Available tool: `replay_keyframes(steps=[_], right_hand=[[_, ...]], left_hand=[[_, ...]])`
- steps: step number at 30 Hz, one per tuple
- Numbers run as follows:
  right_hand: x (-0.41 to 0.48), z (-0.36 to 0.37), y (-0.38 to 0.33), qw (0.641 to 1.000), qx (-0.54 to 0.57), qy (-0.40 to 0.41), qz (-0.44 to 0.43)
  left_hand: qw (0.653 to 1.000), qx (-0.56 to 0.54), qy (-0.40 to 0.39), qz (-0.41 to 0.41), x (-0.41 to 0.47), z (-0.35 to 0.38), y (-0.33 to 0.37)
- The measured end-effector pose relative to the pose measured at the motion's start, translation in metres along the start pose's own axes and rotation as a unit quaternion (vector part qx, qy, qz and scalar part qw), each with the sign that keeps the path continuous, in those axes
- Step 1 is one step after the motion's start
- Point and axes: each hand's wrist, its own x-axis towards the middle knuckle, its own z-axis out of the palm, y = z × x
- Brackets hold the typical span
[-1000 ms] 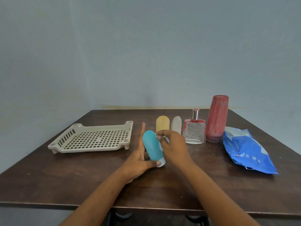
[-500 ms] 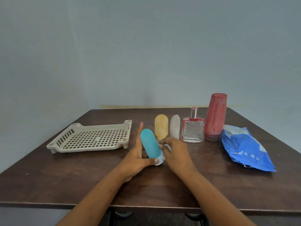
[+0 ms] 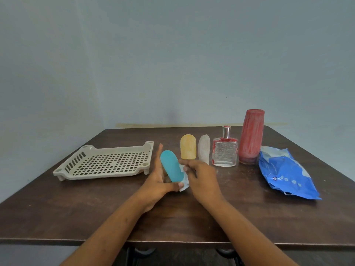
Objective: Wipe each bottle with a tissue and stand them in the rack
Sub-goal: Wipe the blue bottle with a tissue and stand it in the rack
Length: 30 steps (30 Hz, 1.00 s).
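My left hand [image 3: 156, 181] holds a teal bottle [image 3: 171, 165] near its lower end, thumb across the front, above the table's middle. My right hand [image 3: 201, 177] pinches a small white tissue [image 3: 184, 176] against the bottle's right side. Behind them stand a yellow bottle [image 3: 188, 146], a whitish bottle [image 3: 204, 148], a clear glass perfume bottle [image 3: 224, 152] with a silver cap, and a tall red bottle [image 3: 251, 136]. The beige slotted rack [image 3: 104, 162] lies to the left with nothing in it.
A blue tissue pack [image 3: 286, 174] lies at the right of the dark wooden table [image 3: 76, 208]. A plain wall rises behind the table's far edge.
The right hand with the tissue slid down the teal bottle's right side, from near its top toward its lower half. The left hand keeps its hold; the bottle tilts slightly more.
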Motion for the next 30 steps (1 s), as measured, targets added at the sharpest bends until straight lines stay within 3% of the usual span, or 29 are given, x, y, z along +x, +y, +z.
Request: replay_keyframes(steps=[8,12,22,27,30], right_hand=[[-0.017,0.001,0.002,0.994,0.04,-0.005,-0.102],[-0.022,0.001,0.002,0.991,0.065,-0.018,-0.112],[-0.013,-0.005,0.009,0.986,0.168,-0.015,0.007],[-0.012,-0.005,0.008,0.947,0.29,-0.054,0.123],[-0.013,-0.005,0.003,0.92,0.361,-0.055,0.144]], left_hand=[[0.995,-0.067,0.073,-0.018,-0.001,-0.001,0.009],[0.99,-0.098,0.101,-0.017,-0.001,-0.003,0.012],[0.991,-0.096,0.087,-0.017,-0.004,0.002,0.013],[0.989,-0.115,0.097,-0.008,-0.002,0.002,0.013],[0.986,-0.115,0.123,0.012,-0.001,0.002,0.013]])
